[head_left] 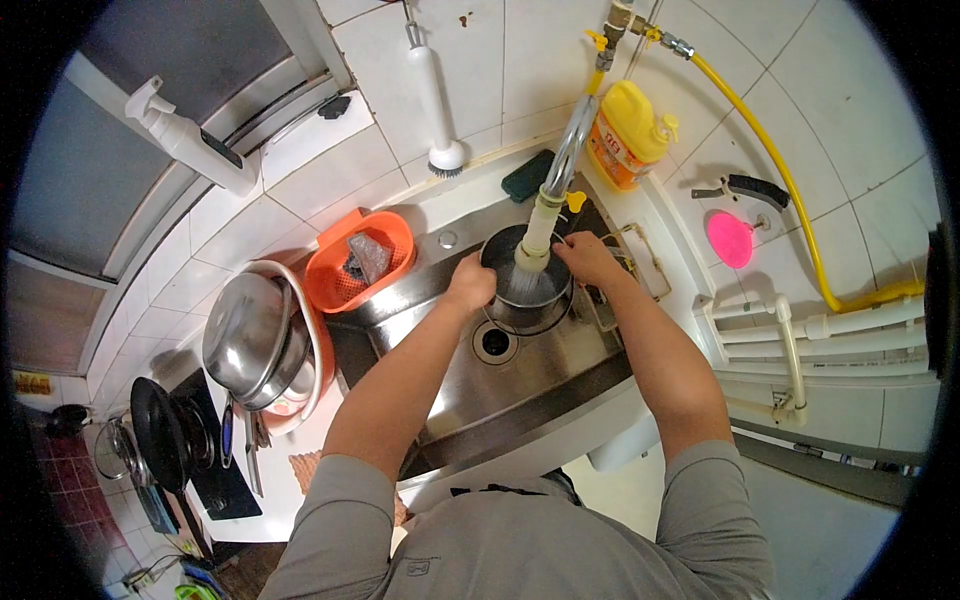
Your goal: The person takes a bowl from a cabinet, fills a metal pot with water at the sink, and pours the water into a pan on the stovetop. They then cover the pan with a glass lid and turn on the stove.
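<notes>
The sink (440, 405) fills the middle of the frame. A bowl (243, 330) leans at centre left, beside the basket (322, 268). The bottle (622, 135) stands at upper right of centre. The tap (570, 150) runs water into the pot (528, 292), at the frame's centre. The left hand (470, 283) has its grip closed on the pot's left side, the right hand (590, 258) on its right. The drain (495, 343) shows just below.

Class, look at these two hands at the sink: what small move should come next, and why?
Probably tilt the pot slightly toward the drain: water is running into it from the faucet, the left hand and right hand hold it at opposite sides, and the drain lies close by.
</notes>
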`<action>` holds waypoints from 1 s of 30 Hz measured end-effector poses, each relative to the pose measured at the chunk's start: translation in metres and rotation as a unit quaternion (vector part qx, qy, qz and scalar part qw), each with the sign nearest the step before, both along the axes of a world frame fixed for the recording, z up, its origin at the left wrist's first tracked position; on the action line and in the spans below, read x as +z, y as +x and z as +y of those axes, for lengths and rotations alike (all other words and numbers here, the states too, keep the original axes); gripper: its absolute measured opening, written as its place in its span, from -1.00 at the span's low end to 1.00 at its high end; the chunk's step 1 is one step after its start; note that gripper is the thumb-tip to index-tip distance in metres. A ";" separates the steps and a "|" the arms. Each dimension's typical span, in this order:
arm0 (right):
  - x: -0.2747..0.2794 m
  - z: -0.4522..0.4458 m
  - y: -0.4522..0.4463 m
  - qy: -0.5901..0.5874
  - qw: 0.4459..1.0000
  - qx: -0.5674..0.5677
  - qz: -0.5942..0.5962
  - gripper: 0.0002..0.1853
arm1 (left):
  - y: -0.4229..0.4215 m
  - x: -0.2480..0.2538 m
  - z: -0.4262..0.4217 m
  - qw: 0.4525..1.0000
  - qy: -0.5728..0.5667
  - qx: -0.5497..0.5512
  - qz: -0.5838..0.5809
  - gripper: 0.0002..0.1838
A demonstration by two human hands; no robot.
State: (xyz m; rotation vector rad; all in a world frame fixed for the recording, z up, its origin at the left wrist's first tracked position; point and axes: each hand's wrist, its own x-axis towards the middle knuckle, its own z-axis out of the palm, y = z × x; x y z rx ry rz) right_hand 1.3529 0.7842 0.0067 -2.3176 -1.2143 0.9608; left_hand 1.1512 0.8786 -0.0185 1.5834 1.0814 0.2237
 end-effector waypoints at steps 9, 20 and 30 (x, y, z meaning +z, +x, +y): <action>-0.003 0.001 -0.004 0.019 0.998 0.050 -0.036 -0.63 | -0.003 -0.031 0.007 1.000 0.013 -0.011 0.002 -0.64; -0.008 -0.005 -0.006 0.010 0.994 0.089 -0.063 -0.63 | -0.010 0.006 -0.010 0.999 -0.040 -0.007 0.026 -0.69; -0.005 -0.011 -0.013 0.055 0.992 0.088 -0.074 -0.62 | -0.014 -0.024 -0.008 1.000 0.022 -0.021 0.005 -0.66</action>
